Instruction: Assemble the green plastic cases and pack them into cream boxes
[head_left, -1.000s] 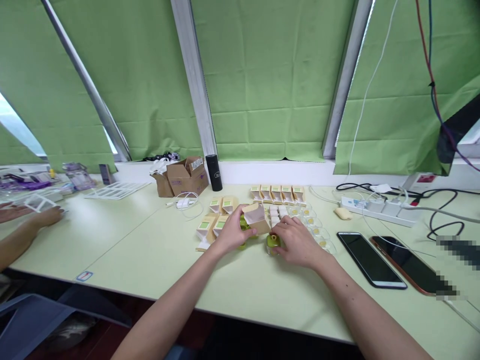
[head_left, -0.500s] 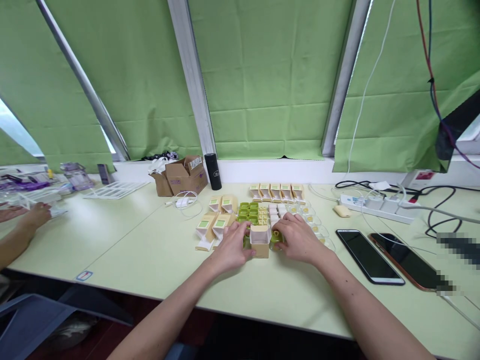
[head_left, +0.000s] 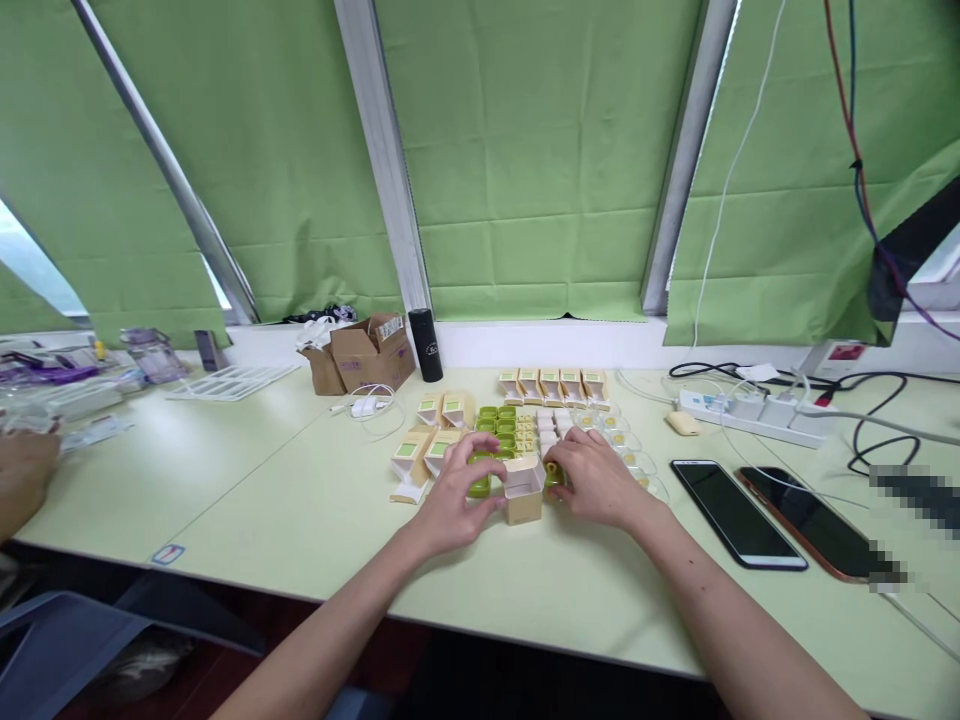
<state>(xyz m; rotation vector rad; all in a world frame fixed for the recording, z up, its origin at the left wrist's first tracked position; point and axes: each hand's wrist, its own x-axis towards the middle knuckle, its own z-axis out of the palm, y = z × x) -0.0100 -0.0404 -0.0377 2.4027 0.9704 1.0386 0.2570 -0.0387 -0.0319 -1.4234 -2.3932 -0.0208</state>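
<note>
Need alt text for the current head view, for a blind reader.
A person's right hand holds a small green item beside an open carton on a pale table; the left hand curves open at the carton's other side. Green containers sit behind; two phones lie at right.

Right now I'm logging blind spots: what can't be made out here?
In the head view:
Green-topped piece: largely hidden by the right hand.
Small open box: floor hidden behind its near wall.
Co-worker's hand: partly cut off by the left edge.
Black cylinder: lettering too small to read.
</note>
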